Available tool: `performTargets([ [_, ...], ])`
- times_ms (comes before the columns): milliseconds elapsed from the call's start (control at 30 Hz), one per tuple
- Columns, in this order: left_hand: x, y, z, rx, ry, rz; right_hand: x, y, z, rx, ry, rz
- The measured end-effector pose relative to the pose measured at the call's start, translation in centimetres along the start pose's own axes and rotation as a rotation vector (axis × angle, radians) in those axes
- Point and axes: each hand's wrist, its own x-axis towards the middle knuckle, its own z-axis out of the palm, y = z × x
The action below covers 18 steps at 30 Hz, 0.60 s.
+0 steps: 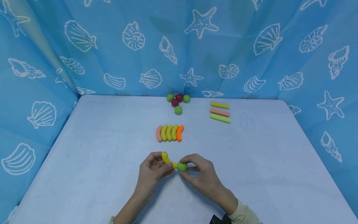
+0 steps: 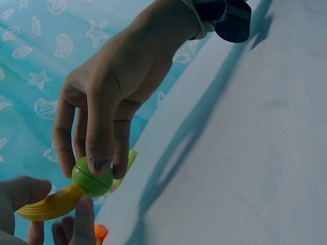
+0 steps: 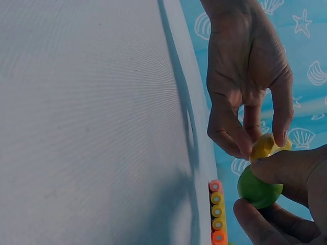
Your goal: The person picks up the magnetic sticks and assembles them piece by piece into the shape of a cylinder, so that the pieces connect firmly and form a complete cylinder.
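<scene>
- I see the yellow curved piece (image 1: 167, 159) between the two hands, pinched in the fingers of the left hand (image 1: 152, 172); one end points up, the other meets the green ball (image 1: 182, 166).
- This ball I find in the fingers of the right hand (image 1: 205, 175), which are narrow around it, thumb on the near side.
- Both things are lifted above the counter (image 1: 265, 161).
- Just beyond the fingers, I see a row of five curved pieces (image 1: 169, 133) lying side by side: one pink, three yellow, one orange.
- Farther beyond the fingers, there are three green balls (image 1: 178, 110) and two red balls (image 1: 175, 102) in a loose group.
- Beyond the right fingers and to their right lie the yellow stick (image 1: 220, 105), the pink stick (image 1: 220, 112) and the light green stick (image 1: 220, 118).
- Well beyond the fingers hangs a blue cloth (image 1: 235, 46) with white shells and starfish.
</scene>
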Motion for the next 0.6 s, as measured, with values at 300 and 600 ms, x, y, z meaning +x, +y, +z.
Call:
performTargets([
  [300, 0.0, -0.1, -0.2, 0.156, -0.134, -0.036, 0.0, -0.4, -0.2, 0.021, 0.025, -0.058],
  [600, -0.2, -0.3, 0.0, 0.235, -0.203, 0.024, -0.3, -1.1, 0.1, 0.047, 0.031, -0.069],
])
